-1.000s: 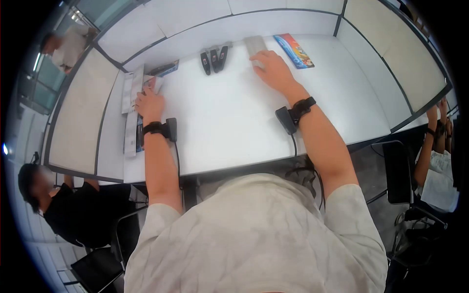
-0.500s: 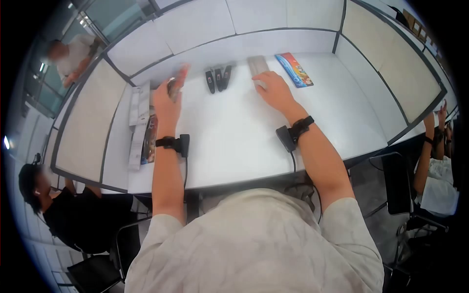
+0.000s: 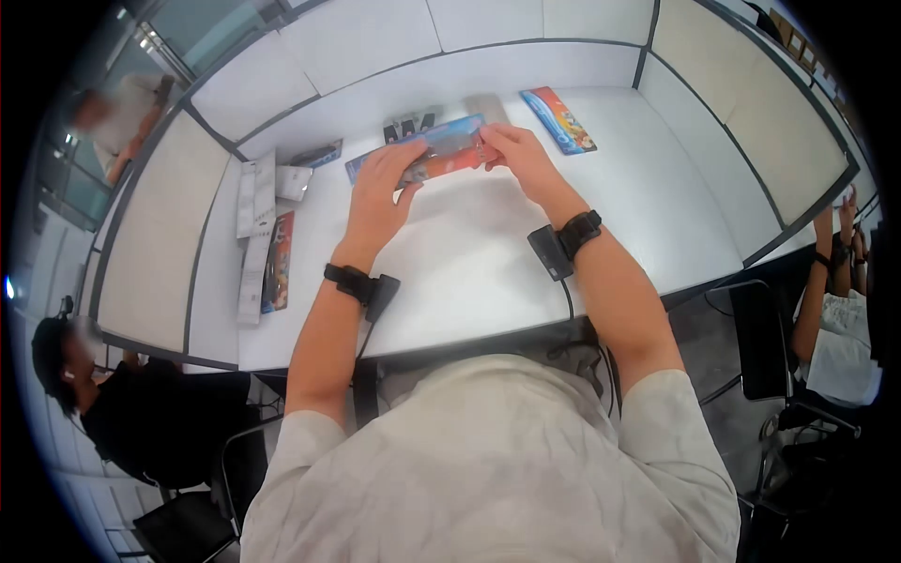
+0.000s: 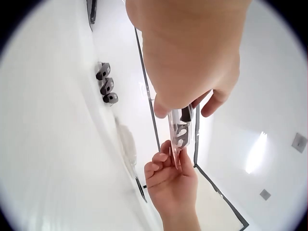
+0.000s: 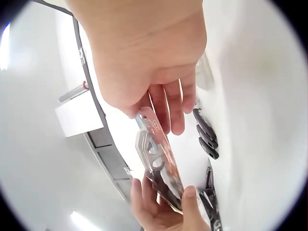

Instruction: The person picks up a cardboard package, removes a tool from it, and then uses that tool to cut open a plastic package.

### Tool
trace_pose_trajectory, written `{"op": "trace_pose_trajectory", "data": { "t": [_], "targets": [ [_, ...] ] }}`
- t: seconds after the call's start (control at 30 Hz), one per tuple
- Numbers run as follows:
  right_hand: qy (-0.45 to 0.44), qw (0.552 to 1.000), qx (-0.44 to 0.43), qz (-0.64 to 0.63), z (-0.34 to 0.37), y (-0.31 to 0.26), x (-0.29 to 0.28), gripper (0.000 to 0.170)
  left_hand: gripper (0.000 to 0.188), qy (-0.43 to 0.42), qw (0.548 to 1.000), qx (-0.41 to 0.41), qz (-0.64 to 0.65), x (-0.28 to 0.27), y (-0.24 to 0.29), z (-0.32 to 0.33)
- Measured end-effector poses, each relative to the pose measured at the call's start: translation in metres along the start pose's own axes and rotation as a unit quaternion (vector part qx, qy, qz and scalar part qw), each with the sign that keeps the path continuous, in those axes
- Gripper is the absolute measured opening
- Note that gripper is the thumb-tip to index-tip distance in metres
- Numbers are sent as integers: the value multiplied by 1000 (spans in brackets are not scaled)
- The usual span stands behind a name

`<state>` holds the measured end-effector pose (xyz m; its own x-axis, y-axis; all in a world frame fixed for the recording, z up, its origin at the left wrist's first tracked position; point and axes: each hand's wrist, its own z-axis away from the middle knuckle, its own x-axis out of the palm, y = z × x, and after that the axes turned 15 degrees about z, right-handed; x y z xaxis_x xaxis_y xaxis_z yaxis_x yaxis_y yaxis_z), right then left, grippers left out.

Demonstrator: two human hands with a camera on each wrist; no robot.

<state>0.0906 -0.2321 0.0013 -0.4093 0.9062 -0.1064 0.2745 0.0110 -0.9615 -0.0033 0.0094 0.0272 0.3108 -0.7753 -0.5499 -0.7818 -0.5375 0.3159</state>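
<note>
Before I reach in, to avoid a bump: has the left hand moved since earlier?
Yes, the left hand has moved right, away from the white packets.

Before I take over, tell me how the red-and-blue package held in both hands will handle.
The package looks fairly stiff: it spans straight between the left hand and right hand without sagging. Its glossy plastic may feel slippery. The dark part inside sits toward the left hand, so that end could be heavier.

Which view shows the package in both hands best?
The right wrist view, which shows the package largest, its grey and black contents visible. The head view shows its blue and red front, small and partly covered; the left wrist view has it nearly edge-on, partly behind the left hand.
</note>
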Motion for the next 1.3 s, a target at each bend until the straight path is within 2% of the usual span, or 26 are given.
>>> {"op": "trace_pose_trajectory", "data": {
  "t": [0.27,0.47,1.3],
  "targets": [
    [12,1000,20,11,0,2,-4,28,56,8,999,-22,-31,0,-2,2],
    [0,1000,26,17,-2,5,-7,27,52,-1,998,3,-68,-1,-4,1],
    [47,996,24,76,-4,7,-4,22,54,-14,998,9,-63,-1,-4,0]
  ]
}}
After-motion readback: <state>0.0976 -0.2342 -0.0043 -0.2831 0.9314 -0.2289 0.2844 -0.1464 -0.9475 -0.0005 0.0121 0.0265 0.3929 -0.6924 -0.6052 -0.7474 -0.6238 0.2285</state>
